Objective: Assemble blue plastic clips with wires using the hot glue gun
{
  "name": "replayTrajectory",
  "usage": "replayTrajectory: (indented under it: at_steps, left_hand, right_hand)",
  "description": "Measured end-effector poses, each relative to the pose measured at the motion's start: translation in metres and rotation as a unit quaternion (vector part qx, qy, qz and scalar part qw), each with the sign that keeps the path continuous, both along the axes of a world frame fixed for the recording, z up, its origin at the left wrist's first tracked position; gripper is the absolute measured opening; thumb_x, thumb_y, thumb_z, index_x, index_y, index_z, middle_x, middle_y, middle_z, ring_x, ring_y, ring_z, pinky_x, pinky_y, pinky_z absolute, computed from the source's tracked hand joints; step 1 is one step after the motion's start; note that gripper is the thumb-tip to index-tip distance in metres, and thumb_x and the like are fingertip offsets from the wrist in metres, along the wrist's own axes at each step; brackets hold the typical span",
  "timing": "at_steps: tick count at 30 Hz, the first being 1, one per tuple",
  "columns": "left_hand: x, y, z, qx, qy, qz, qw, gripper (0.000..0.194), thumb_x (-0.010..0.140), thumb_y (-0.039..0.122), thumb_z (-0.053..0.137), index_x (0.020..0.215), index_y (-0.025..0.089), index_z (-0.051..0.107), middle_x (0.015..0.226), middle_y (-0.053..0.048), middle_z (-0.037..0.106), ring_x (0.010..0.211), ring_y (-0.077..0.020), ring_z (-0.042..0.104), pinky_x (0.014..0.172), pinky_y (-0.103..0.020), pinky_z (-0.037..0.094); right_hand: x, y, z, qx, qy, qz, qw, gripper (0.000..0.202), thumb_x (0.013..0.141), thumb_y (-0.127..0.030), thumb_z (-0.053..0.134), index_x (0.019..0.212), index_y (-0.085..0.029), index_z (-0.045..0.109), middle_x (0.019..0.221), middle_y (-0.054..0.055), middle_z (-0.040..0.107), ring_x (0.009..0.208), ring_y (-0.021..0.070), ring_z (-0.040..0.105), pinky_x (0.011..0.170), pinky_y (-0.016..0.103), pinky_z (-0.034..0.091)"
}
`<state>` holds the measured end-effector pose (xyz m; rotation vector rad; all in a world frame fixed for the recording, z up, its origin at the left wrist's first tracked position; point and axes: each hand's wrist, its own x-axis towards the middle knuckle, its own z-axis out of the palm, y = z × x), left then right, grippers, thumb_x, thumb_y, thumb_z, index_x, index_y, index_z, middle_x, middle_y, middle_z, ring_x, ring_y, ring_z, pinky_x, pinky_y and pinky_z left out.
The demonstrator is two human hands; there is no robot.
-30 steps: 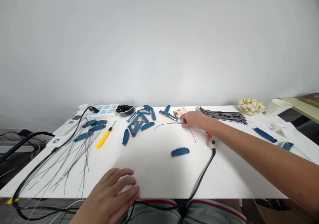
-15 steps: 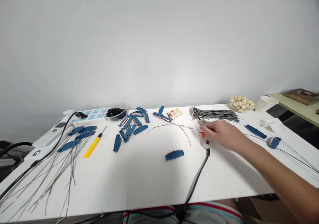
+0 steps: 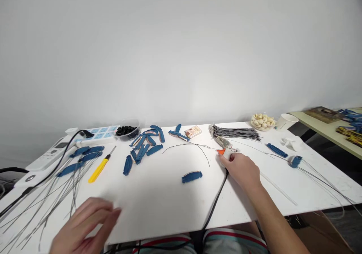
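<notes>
My right hand [image 3: 243, 171] is closed round a white glue gun [image 3: 230, 149] with an orange trigger [image 3: 221, 152], its metallic nozzle end pointing toward a bundle of thin black wires [image 3: 237, 132]. A black cord [image 3: 217, 199] runs from the gun to the table's front edge. Slightly blurred at the lower left, my left hand [image 3: 86, 225] has loosely curled fingers, with nothing seen in them. One blue curved piece [image 3: 192, 176] lies alone mid-table. Two thin wires [image 3: 202, 145] cross behind it. Several other blue pieces [image 3: 143, 152] form a loose pile.
Blue pieces with long wires [image 3: 70, 169] and a yellow-handled screwdriver [image 3: 98, 169] lie left. Behind are a power strip [image 3: 103, 133], a tub of black bits [image 3: 126, 130], a small box [image 3: 193, 131], a bowl of pale pieces [image 3: 263, 122] and a paper cup [image 3: 285, 122].
My left hand has come into view at the lower left. My right hand has shifted its grip on the glue gun nearer the front. A clear stick now shows right of my forearm.
</notes>
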<state>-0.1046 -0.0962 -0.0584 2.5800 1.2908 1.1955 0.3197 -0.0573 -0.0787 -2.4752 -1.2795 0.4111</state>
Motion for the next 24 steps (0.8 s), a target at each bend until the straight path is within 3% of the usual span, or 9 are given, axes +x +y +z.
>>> replayTrajectory:
  at_steps: [4,8,15,20,24]
  left_hand:
    - [0.053,0.031,0.009,-0.023,-0.020,-0.117,0.993,0.022,0.096,0.010,0.063,0.078,0.022,0.059,0.082,-0.002,0.063,0.076,-0.0157,0.061,0.066,-0.027,0.051]
    - [0.105,0.057,0.003,-0.105,-0.031,-0.181,0.977,0.025,0.100,0.014,0.063,0.076,0.020,0.059,0.084,-0.002,0.065,0.081,-0.0160,0.062,0.073,-0.030,0.049]
    - [0.165,0.087,-0.007,-0.230,-0.027,-0.213,0.949,0.019,0.101,0.029,0.062,0.085,0.022,0.069,0.092,-0.005,0.070,0.093,-0.0213,0.062,0.084,-0.035,0.049]
    - [0.218,0.118,-0.009,-0.269,-0.016,-0.227,0.936,0.018,0.098,0.036,0.063,0.104,0.025,0.076,0.100,-0.005,0.074,0.092,-0.0224,0.064,0.082,-0.035,0.050]
    - [0.275,0.150,-0.014,-0.294,-0.027,-0.249,0.922,0.041,0.100,0.035,0.055,0.140,0.027,0.064,0.115,-0.005,0.074,0.087,-0.0194,0.065,0.076,-0.031,0.051]
  right_hand:
    - [0.005,-0.007,-0.003,0.050,0.032,-0.028,0.998,0.048,0.084,-0.062,0.061,0.055,-0.025,0.048,0.061,0.005,0.061,0.062,0.0229,0.051,0.057,0.033,0.030]
    - [0.014,-0.016,-0.008,0.113,0.097,-0.049,0.988,0.048,0.085,-0.052,0.061,0.055,-0.025,0.035,0.050,-0.002,0.042,0.055,0.0169,0.038,0.053,0.031,0.026]
    - [0.039,-0.020,-0.026,0.179,0.275,-0.056,0.943,0.042,0.087,-0.056,0.064,0.064,-0.022,0.053,0.049,-0.004,0.043,0.048,0.0153,0.043,0.045,0.028,0.031]
    - [0.054,-0.023,-0.039,0.235,0.383,-0.055,0.892,0.045,0.089,-0.054,0.064,0.061,-0.022,0.051,0.049,-0.004,0.043,0.043,0.0129,0.040,0.039,0.027,0.029]
    - [0.061,-0.028,-0.045,0.275,0.445,-0.045,0.851,0.042,0.090,-0.048,0.064,0.061,-0.022,0.051,0.050,-0.004,0.046,0.045,0.0121,0.039,0.041,0.027,0.029]
